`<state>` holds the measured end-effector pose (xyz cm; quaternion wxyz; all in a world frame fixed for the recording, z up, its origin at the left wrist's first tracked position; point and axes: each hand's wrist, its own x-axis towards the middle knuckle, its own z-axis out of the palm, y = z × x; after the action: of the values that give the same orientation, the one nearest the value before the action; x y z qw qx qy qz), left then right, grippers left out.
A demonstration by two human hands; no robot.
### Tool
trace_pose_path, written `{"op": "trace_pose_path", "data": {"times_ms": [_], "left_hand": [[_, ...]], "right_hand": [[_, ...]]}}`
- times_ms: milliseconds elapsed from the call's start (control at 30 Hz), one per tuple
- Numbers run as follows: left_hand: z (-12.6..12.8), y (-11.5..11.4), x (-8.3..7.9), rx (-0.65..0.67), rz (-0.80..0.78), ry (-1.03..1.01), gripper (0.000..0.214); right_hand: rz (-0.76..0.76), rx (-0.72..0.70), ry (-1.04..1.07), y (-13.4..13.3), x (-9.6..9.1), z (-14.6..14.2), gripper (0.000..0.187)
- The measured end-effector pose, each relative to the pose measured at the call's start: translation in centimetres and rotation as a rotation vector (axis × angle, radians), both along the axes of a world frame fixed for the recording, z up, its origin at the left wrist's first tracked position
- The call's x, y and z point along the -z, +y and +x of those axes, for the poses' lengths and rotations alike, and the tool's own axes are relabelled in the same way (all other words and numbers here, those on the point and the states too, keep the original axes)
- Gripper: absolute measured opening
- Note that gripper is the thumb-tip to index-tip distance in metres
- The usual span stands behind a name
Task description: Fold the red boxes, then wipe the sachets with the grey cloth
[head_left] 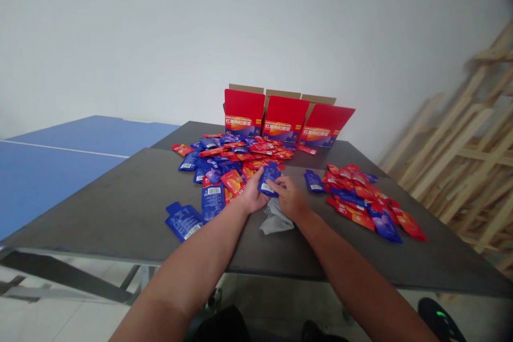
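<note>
My left hand (pixel 253 192) grips a blue pouch (pixel 267 179) from the left, fingers wrapped round it. My right hand (pixel 290 199) pinches the same pouch from the right. Both hands hover over a crumpled grey cloth (pixel 274 220) lying on the dark table (pixel 120 208). A heap of red and blue pouches (pixel 232 157) lies just beyond my hands. A second pile of pouches (pixel 364 197) spreads to the right. Two blue pouches (pixel 184 220) lie apart at the left.
Three open red cartons (pixel 284 117) stand in a row at the table's far edge against a white wall. A blue table (pixel 52 160) adjoins on the left. Wooden frames (pixel 460 160) lean at the right. A black shoe (pixel 438 320) shows below.
</note>
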<state>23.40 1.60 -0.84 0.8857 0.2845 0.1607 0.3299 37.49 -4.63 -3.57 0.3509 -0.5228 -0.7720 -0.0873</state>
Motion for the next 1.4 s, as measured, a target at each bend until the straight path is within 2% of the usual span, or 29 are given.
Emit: {"op": "trace_pose_path", "data": {"times_ms": [67, 100, 200, 267, 300, 367, 433, 533, 667, 800, 867, 1033, 1133, 1267, 1400], "left_hand": [[-0.1, 0.3, 0.0, 0.015, -0.027, 0.004, 0.044], [-0.2, 0.5, 0.1, 0.014, -0.038, 0.003, 0.046], [-0.3, 0.9, 0.2, -0.031, -0.056, -0.006, 0.054], [-0.5, 1.1, 0.1, -0.073, -0.054, -0.01, 0.056], [-0.6, 1.1, 0.1, -0.091, -0.053, -0.013, 0.055], [-0.8, 1.2, 0.1, -0.101, -0.061, -0.031, 0.053], [-1.1, 1.3, 0.1, -0.094, -0.086, -0.063, 0.051], [-1.4, 1.5, 0.1, -0.096, -0.123, -0.13, 0.047], [-1.6, 1.7, 0.1, -0.092, -0.124, -0.134, 0.046], [-1.6, 1.9, 0.1, -0.13, -0.098, -0.085, 0.045], [-1.7, 1.9, 0.1, -0.105, -0.086, -0.081, 0.047], [-1.5, 1.7, 0.3, -0.006, -0.086, -0.055, 0.056], [-1.4, 1.6, 0.4, 0.012, -0.081, -0.045, 0.056], [-1.2, 1.3, 0.4, 0.089, -0.069, -0.031, 0.054], [-0.9, 0.5, -0.1, 0.155, -0.071, -0.018, 0.048]], "right_hand": [[-0.006, 0.005, 0.058, 0.2, -0.1, 0.0, 0.052], [-0.009, 0.058, 0.087, 0.2, -0.1, 0.1, 0.05], [-0.065, 0.377, 0.146, 0.2, -0.1, 0.5, 0.046], [-0.195, 0.547, 0.137, 0.2, 0.1, 0.6, 0.058], [-0.278, 0.578, 0.119, 0.3, 0.2, 0.7, 0.062], [-0.411, 0.549, 0.091, 0.5, 0.3, 0.7, 0.059], [-0.432, 0.469, 0.111, 0.6, 0.2, 0.8, 0.046], [-0.269, 0.338, 0.191, 0.6, -0.3, 1.3, 0.037], [-0.054, 0.166, 0.22, -0.4, -1.0, 2.1, 0.043], [-0.056, -0.106, 0.088, -1.3, -1.1, 1.5, 0.04], [-0.075, -0.183, 0.036, -1.4, -1.1, 0.8, 0.034], [-0.053, -0.213, -0.018, -1.0, -1.4, -0.4, 0.02], [-0.038, -0.215, -0.041, -0.8, -1.5, -0.4, 0.021], [-0.048, -0.102, -0.028, -0.6, -1.3, -0.1, 0.028], [-0.022, 0.004, 0.026, -0.3, -1.0, 0.2, 0.026]]}}
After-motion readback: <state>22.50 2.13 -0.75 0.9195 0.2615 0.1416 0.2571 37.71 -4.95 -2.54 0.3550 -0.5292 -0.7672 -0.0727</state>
